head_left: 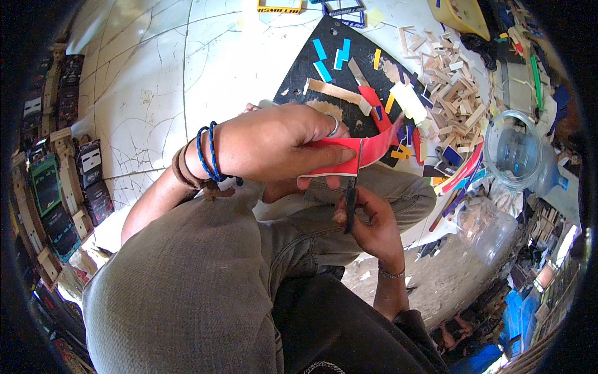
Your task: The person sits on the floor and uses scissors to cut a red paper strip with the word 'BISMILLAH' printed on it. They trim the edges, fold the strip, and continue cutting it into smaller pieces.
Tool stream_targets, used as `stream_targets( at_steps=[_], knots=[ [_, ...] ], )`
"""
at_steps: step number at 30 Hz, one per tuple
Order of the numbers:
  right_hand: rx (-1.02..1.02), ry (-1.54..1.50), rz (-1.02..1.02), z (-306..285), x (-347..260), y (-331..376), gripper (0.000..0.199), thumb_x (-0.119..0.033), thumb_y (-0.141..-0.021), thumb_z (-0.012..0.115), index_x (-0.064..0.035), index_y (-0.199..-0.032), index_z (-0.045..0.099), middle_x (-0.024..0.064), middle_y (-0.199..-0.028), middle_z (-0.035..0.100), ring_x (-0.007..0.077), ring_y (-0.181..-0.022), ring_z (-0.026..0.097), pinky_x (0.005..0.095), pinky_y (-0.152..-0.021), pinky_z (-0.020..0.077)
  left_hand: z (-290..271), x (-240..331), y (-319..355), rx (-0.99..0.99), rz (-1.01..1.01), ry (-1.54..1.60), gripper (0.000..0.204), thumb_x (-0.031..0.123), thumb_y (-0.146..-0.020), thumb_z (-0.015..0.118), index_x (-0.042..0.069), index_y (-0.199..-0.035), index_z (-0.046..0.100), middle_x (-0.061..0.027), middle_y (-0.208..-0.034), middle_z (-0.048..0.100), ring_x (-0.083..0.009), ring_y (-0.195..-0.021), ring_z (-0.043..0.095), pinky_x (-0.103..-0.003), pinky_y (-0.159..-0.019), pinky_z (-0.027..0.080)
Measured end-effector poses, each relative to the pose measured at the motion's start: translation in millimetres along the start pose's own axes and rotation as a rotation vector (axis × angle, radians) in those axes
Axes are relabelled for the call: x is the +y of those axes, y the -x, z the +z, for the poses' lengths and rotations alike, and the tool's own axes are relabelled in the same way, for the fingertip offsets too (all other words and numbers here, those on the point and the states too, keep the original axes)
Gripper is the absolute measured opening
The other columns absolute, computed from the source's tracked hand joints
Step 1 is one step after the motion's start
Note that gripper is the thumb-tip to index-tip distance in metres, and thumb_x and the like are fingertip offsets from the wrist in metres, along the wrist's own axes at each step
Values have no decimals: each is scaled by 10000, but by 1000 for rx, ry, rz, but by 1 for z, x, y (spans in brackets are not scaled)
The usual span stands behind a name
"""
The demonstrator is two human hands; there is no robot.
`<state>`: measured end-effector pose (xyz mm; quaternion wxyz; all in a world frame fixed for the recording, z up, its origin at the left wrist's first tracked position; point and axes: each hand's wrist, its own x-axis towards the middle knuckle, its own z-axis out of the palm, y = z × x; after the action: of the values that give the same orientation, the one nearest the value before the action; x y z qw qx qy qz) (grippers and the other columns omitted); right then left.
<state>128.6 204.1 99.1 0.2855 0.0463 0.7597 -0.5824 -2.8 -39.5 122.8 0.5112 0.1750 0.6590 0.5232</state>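
At the centre of the frame, the left hand (280,140) is pinching a flat, flexible red strip with a pale edge (327,159), its thumb pressing on top and its other fingers (332,182) showing beneath. Just below, the right hand (374,227) is curling its fingers around dark-handled metal scissors (351,209), whose blade is crossing the strip. The strip's free end is curving over a flat black board (299,71). Toward the upper right, small pale wooden pieces (458,93) are lying heaped near a clear round plastic container (501,177).
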Motion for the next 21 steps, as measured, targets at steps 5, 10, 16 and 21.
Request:
stream_targets(
  at_steps=[5, 10, 16, 21],
  knots=[
    [17, 14, -12, 0, 7, 0, 221, -155, -863, 794, -30, -854, 612, 40, -734, 609, 113, -663, 522, 319, -621, 444, 0, 0, -2, -24, -22, -44, 333, 330, -1096, 541, 26, -1081, 676, -37, -844, 762, -112, -612, 700, -284, -580, 570],
    [32, -20, -1, 0, 8, -1, 213, -131, -863, 788, -29, -854, 601, 44, -727, 611, 111, -668, 531, 309, -625, 446, 1, 0, -4, -12, -32, -52, 328, 330, -1097, 539, 39, -1053, 684, -28, -836, 760, -110, -610, 701, -282, -577, 567],
    [36, 0, -4, -3, 4, 0, 200, -139, -879, 777, -30, -855, 611, 45, -733, 623, 108, -684, 547, 315, -642, 456, 1, -1, -12, -53, 13, -69, 315, 331, -1097, 541, 52, -1062, 682, -25, -824, 752, -109, -593, 696, -274, -571, 565],
    [58, -35, -1, -8, 8, -2, 158, -126, -895, 763, -31, -878, 638, 43, -759, 657, 105, -709, 571, 309, -659, 464, -2, -5, -21, -4, 149, -140, 343, 357, -1075, 566, 62, -990, 717, -78, -815, 720, -167, -673, 703, -316, -623, 553]
  ],
)
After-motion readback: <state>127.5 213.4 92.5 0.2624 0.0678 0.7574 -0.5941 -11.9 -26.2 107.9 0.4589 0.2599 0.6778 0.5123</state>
